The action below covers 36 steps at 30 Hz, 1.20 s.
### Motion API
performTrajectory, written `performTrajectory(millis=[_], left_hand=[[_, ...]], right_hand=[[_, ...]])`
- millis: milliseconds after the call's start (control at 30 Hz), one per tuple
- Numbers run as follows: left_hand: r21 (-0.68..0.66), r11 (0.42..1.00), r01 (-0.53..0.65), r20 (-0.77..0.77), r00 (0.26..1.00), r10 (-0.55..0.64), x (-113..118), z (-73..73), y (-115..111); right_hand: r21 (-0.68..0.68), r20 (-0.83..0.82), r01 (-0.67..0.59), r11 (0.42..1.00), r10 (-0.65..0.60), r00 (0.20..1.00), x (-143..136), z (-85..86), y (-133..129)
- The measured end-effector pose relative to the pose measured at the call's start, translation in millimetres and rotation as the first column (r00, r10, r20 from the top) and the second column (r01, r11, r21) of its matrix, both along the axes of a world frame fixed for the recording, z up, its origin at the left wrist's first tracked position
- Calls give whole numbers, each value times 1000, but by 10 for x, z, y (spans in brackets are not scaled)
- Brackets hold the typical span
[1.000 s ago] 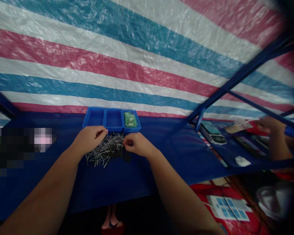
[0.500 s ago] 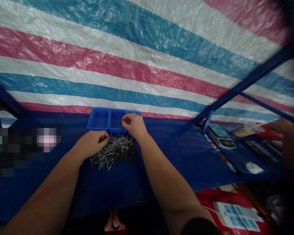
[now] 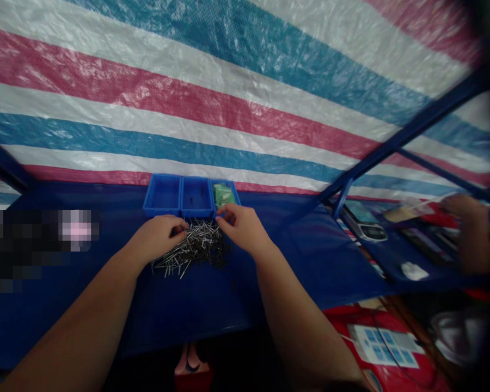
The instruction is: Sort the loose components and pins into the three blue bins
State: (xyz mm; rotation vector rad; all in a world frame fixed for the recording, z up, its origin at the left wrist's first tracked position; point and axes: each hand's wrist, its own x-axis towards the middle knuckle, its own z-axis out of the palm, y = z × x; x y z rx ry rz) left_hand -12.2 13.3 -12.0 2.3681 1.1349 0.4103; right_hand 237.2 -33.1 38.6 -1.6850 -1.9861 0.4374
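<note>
A heap of thin metal nails (image 3: 191, 247), silver on the left and darker on the right, lies on the blue table. At its upper left edge, my left hand (image 3: 159, 235) is closed with thumb and fingers curled in; what they hold is too small to make out. Just over the heap's upper right side, my right hand (image 3: 243, 226) has its thumb and forefinger a little apart, with nothing visible between them. Behind the heap stand a left blue bin (image 3: 163, 209), a middle blue bin (image 3: 196, 211) with a few small dark pieces, and a right bin holding green-and-white packets (image 3: 224, 194).
Blue frame bars (image 3: 363, 155) slope along the right, with a striped tarp (image 3: 228, 114) behind the table. Past them are a scale (image 3: 365, 220), crumpled white tissue (image 3: 414, 270) and another person's arm (image 3: 473, 234). A red surface (image 3: 351, 321) lies lower right.
My right hand has come back from the middle bin, toward me and to the right, uncovering the right bin's packets. My left hand stays by the heap. The view has shifted slightly.
</note>
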Motion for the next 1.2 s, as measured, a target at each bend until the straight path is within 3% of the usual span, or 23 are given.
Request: performTrajectory(millis=[100, 200, 367, 600, 767, 967, 1100, 1200], left_hand=[[13, 1000, 21, 4, 1000, -21, 40, -13, -21], [10, 999, 39, 3, 999, -39, 66, -36, -29], [18, 999, 31, 8, 999, -31, 72, -84, -23], [47, 997, 55, 25, 998, -56, 65, -88, -1], [41, 998, 43, 10, 999, -44, 70, -69, 0], [21, 999, 35, 23, 999, -35, -13, -78, 48], [20, 998, 58, 30, 998, -59, -75, -66, 59], [20, 997, 72, 25, 997, -72, -72, -61, 45]], right_hand=[[-196, 81, 1, 981, 15, 997, 88, -33, -547], [-287, 142, 72, 955, -31, 989, 67, -125, -971], [-328, 195, 152, 932, -91, 977, -115, -290, -1167], [-278, 236, 122, 953, -56, 970, -154, -324, -1008], [-127, 62, 35, 991, -27, 998, -153, -76, -703], [132, -146, 12, 991, 7, 989, -368, 218, -4], [156, -124, 20, 988, -1, 992, -422, 119, 357], [161, -137, 20, 987, 2, 991, -372, -54, 369]])
